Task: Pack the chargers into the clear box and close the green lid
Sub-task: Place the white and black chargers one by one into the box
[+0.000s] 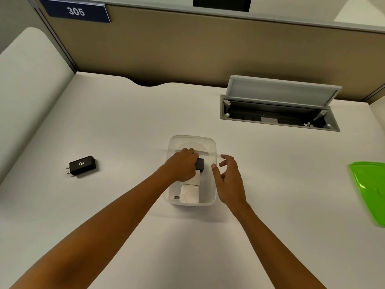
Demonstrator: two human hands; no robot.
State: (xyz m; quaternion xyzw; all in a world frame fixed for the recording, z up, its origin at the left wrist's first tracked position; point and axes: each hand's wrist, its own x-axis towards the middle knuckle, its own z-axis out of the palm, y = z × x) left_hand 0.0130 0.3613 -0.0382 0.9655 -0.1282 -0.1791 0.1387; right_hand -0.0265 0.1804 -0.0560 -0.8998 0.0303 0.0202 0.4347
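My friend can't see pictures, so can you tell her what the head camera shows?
A person's left hand lowers a small black charger into a clear box on a white desk, above a white charger already inside. The right hand hovers open beside the box. Another black charger lies far left; the green lid lies far right.

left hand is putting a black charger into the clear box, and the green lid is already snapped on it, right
Not quite. The left hand is putting a black charger into the clear box, but the green lid lies apart on the desk, far right in the head view.
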